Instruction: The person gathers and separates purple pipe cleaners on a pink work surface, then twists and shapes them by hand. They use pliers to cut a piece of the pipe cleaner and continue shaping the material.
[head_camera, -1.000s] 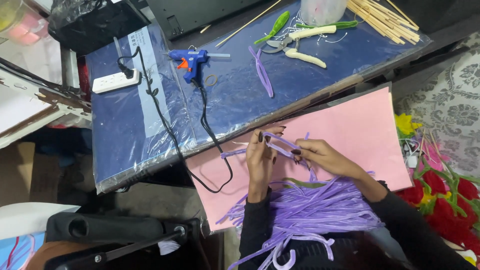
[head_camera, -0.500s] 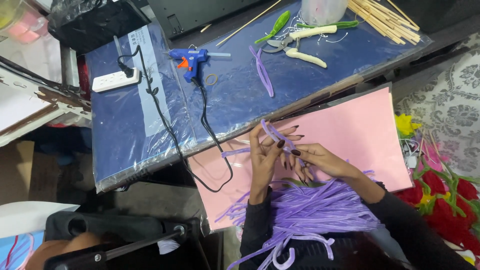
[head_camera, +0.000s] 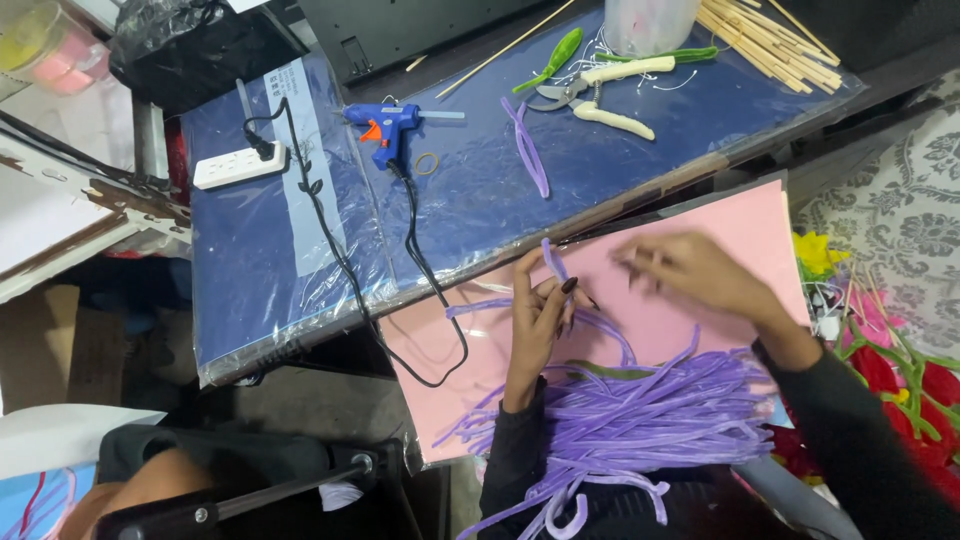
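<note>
My left hand (head_camera: 538, 312) rests on the pink sheet (head_camera: 735, 222) and pinches a bent purple pipe cleaner (head_camera: 551, 262) that stands up between its fingers. My right hand (head_camera: 692, 272) hovers over the same sheet, to the right of the left hand. It is blurred, its fingers are apart and nothing shows in them. A thick bundle of purple pipe cleaners (head_camera: 650, 410) lies across my lap just below both hands, and a few loose ones (head_camera: 480, 306) trail onto the sheet.
Beyond the sheet, a blue-covered table (head_camera: 470, 205) holds a blue glue gun (head_camera: 384, 124) with a black cord, a white power strip (head_camera: 238, 165), a folded purple pipe cleaner (head_camera: 528, 150), cutters (head_camera: 600, 96), wooden sticks (head_camera: 760, 38) and green stems (head_camera: 553, 57). Artificial flowers (head_camera: 880, 345) lie at the right.
My right hand has let go of the pipe cleaner and swung away to the right. The left hand keeps hold of the bent piece in about the same place.
</note>
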